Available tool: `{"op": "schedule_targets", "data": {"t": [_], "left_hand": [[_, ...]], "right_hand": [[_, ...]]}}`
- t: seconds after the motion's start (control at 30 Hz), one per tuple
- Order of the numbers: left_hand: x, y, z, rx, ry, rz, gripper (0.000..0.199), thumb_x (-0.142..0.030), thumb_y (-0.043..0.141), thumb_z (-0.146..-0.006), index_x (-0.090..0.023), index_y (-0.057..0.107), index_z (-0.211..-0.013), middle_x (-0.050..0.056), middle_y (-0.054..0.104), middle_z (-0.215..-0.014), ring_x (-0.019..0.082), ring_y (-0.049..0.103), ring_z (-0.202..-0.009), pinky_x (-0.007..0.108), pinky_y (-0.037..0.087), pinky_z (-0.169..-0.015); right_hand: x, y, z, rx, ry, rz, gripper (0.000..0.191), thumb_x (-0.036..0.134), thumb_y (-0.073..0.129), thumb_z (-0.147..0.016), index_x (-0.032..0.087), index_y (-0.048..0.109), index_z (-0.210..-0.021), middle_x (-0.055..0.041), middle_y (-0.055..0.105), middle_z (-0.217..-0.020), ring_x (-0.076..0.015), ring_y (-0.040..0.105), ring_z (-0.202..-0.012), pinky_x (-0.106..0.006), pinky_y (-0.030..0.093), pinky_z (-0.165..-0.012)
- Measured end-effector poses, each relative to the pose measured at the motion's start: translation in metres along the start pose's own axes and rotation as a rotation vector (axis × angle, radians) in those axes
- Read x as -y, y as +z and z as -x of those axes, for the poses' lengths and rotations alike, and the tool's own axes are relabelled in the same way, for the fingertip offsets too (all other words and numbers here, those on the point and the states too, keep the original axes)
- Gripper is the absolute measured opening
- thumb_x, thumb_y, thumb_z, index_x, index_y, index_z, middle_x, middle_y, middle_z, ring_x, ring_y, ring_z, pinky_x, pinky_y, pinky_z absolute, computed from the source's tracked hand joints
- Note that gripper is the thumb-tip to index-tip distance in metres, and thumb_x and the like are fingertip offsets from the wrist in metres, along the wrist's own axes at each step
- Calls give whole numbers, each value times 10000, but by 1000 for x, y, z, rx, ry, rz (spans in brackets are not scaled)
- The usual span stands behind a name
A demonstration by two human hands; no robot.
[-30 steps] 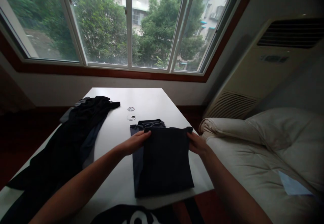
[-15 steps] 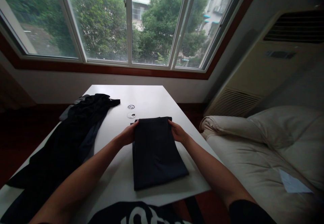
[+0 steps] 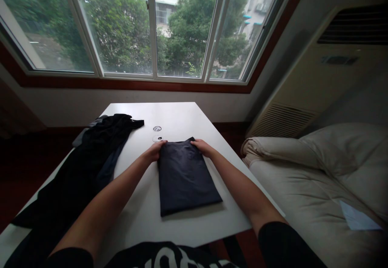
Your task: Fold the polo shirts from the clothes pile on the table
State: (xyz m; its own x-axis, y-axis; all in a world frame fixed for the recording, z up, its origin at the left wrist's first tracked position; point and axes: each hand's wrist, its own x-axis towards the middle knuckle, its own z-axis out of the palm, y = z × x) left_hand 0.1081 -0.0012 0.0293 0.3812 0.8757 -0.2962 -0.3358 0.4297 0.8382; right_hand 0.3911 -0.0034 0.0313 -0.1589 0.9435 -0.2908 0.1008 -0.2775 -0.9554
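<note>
A dark navy folded garment [image 3: 188,179] lies on the white table [image 3: 136,215] in front of me, folded into a rough rectangle. Whether it is a shirt or trousers I cannot tell. At its far left corner, my left hand [image 3: 154,150] is closed on the edge, thumb on top. My right hand [image 3: 203,147] pinches the far right corner, which is slightly raised. The fingers beneath the cloth are hidden on both sides.
A heap of dark clothes [image 3: 79,171] covers the table's left side. Two small round discs [image 3: 157,129] lie beyond the garment. A beige sofa [image 3: 291,187] with a pale sheet [image 3: 359,215] stands at right, near an air conditioner [image 3: 303,82]. Windows [image 3: 182,29] are ahead.
My right hand has moved left with its corner of the garment, so the far edge is narrower and bunched. The garment's near edge has shifted slightly away from me.
</note>
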Motion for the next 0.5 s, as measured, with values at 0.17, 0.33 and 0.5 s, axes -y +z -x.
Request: {"op": "schedule_targets", "data": {"t": [0.17,0.33,0.5], "left_hand": [[14,0,-9,-241,81,-293,442,-114,619,-828,-150,602,-1268,32,711,-834,157,680,-677,259,554,-661],[9,-6,-13,-334,192,-493,317,-146,599,-840,-187,701,-1137,42,731,-942,197,694,-876,298,549,-820],[7,-18,-8,-450,362,-1025,252,-268,634,-913,-245,719,-1149,70,744,-1133,261,661,-1120,354,472,-1006]], "right_hand": [[-4,3,-8,-335,-100,814,219,359,623,-953,177,744,-961,-60,758,-978,-216,678,-962,-258,479,-823],[-2,8,-4,-444,-126,1082,320,471,539,-1020,226,740,-1057,-83,755,-1083,-224,675,-1025,-258,443,-818],[-12,12,-5,-504,-115,1147,319,494,537,-1027,237,703,-1118,-84,750,-1082,-227,676,-991,-272,435,-785]]}}
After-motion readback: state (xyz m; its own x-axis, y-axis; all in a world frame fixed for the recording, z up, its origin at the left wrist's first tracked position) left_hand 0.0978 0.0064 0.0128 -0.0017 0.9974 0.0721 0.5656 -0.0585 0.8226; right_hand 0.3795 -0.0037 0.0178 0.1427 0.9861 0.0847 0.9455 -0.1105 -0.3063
